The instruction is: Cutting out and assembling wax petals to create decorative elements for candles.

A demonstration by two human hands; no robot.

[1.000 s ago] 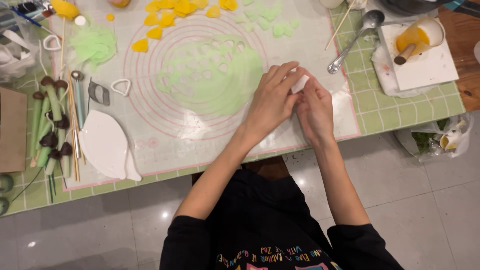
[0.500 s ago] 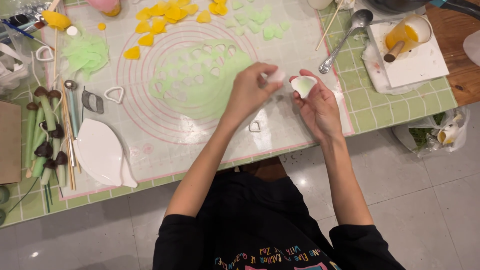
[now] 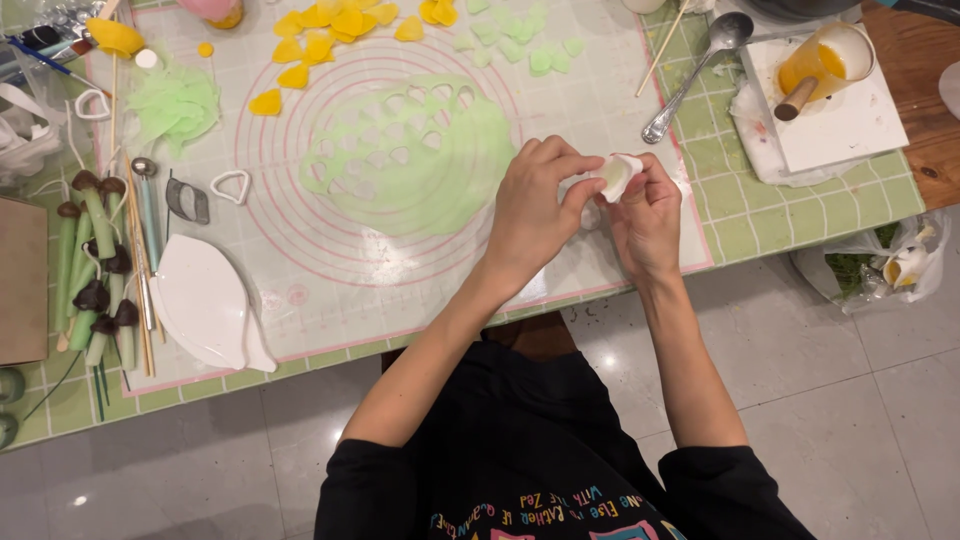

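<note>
Both hands meet above the right side of a translucent work mat [image 3: 330,290] with pink ring markings. My right hand [image 3: 648,215] pinches a small white, cupped petal piece [image 3: 614,175] from the right. My left hand [image 3: 535,205] grips the same piece from the left with fingertips. To their left lies a rolled sheet of pale green paste [image 3: 420,150] full of petal-shaped cut-out holes. Yellow cut petals [image 3: 320,30] and pale green cut petals [image 3: 520,50] lie at the mat's far edge.
A white leaf-shaped mould [image 3: 205,305], metal cutters [image 3: 232,186], sticks and green stems with brown caps [image 3: 95,270] lie at the left. A spoon [image 3: 690,70] and a cup of yellow liquid with a brush [image 3: 820,65] on a white board sit far right. A bag [image 3: 885,265] hangs by the table edge.
Both hands have lifted off the mat with the white piece and now hold it together, after the left hand briefly separated from the right half a second ago.
</note>
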